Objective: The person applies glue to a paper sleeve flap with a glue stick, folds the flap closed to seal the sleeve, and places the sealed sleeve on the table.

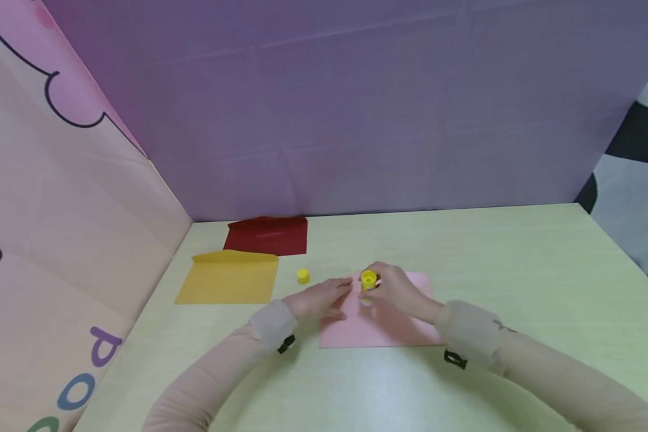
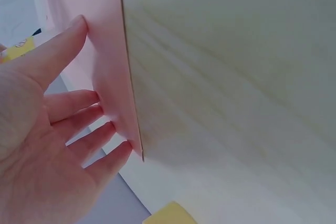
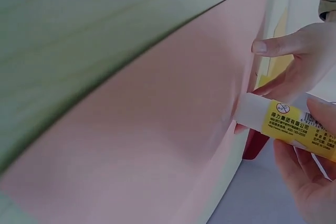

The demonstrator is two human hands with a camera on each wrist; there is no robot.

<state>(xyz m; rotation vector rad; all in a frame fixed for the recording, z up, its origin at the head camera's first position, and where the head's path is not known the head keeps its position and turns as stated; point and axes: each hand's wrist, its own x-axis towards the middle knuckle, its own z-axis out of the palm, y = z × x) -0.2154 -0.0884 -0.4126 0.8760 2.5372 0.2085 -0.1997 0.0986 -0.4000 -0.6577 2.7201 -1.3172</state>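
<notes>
Purple backdrop [image 1: 356, 102] standing behind, matte and creased; pink printed panel [image 1: 59, 210] closing off the left side. Pale green desk [image 1: 518, 264] lying flat, smooth with faint wood grain. Pink envelope [image 1: 378, 327] lying flat on the desk right in front of the person, rectangular, long axis running left to right, thin matte paper. Yellow envelope [image 1: 228, 279] sitting to the left, flap open; dark red envelope [image 1: 267, 236] lying just behind it, near the backdrop.

Left hand [image 1: 324, 298] resting flat, fingers [image 2: 79, 103] straight and spread, pressing down on the pink envelope's left edge. Right hand [image 1: 396, 291] curling fingers round a glue stick [image 1: 368, 287], holding it roughly upright over the upper-left part of the pink envelope, white tip [image 3: 252, 113] pointing down at the paper; touching or just above, hard to tell. Glue stick being a small plastic cylinder, yellow label with print, yellow bottom end facing up. Hands sitting close together, glue stick between them, right hand being the one on it.

Small yellow cap [image 1: 302, 276] standing alone on the desk, round, between the yellow envelope and the left hand, nearer the left hand.
</notes>
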